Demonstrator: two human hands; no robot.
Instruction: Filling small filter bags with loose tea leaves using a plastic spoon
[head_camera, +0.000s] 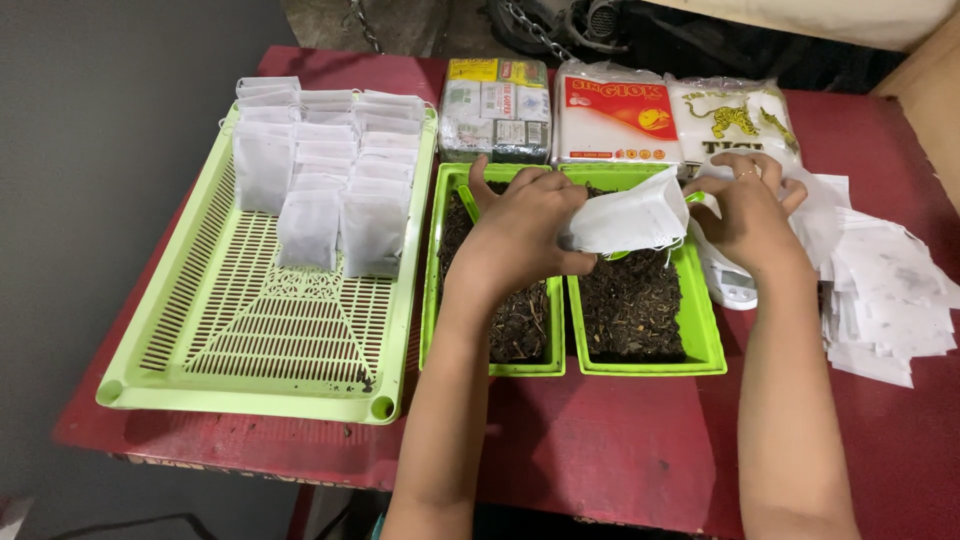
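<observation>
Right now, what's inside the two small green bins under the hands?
Both small green bins hold dark loose dried leaf material. The left hand, the right hand and the white pouch they hold cover the bins' far ends, so what lies there is hidden.

Left hand (520, 235) and right hand (745, 215) grip white paper filter bag (628, 218) between them, above two bright green plastic trays of dark loose tea (705, 340). Large slotted pale green plastic tray (260, 340) at left carries rows of upright filled white bags (330, 170). Loose pile of empty white paper bags (890, 300) at right on red surface (620, 440). Three wrapped packets (610, 120) behind.
</observation>
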